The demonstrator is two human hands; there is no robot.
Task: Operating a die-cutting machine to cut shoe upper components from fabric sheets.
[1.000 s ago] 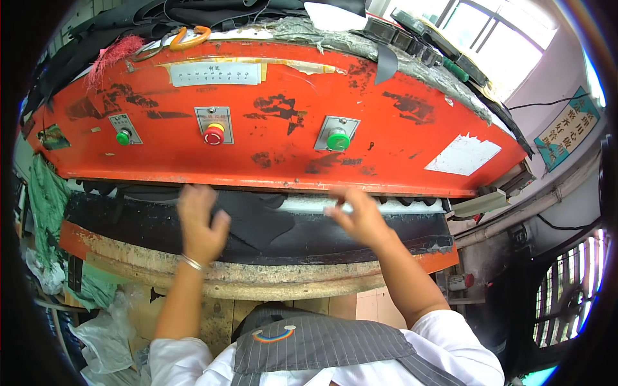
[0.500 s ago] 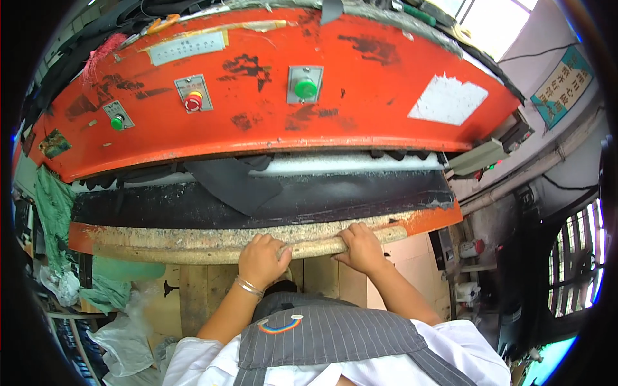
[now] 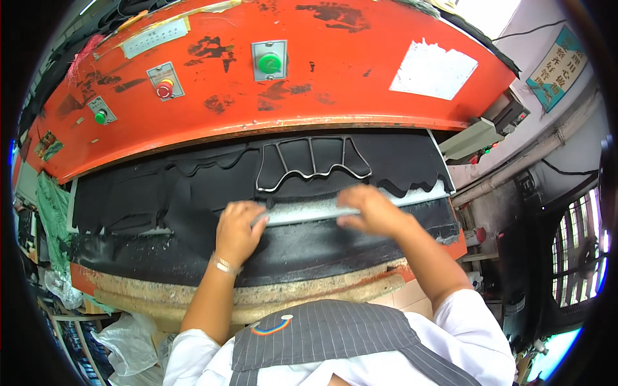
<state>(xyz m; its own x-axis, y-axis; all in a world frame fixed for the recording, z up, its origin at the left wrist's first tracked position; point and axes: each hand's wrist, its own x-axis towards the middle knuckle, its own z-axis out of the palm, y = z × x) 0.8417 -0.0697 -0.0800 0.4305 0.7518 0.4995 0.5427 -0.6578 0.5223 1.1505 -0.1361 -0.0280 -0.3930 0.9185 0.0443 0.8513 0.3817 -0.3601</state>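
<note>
A metal cutting die [image 3: 313,172], a thin frame with a wavy near edge and inner bars, lies on black fabric [image 3: 405,154]. Just nearer than the die, my right hand [image 3: 374,210] hovers over the fabric's near edge and the white board [image 3: 302,212]. It is blurred, but its thumb and fingers are apart, with nothing seen between them. My left hand [image 3: 239,230] is at the same edge, left of the die, fingers loosely bent and thumb apart. Whether it touches the fabric I cannot tell. Beneath both hands runs a worn black sheet [image 3: 309,249].
Beyond the board rises a red press beam [image 3: 219,96] with green buttons [image 3: 269,62] and a red knob [image 3: 165,88]. A worn, pale padded bar [image 3: 257,303] lines the near edge. Green cloth [image 3: 53,219] hangs at left; a grey box [image 3: 473,138] juts out at right.
Both hands have let go of the padded bar and reached forward. The white board, with the fabric and die on it, now shows much further out from under the red beam.
</note>
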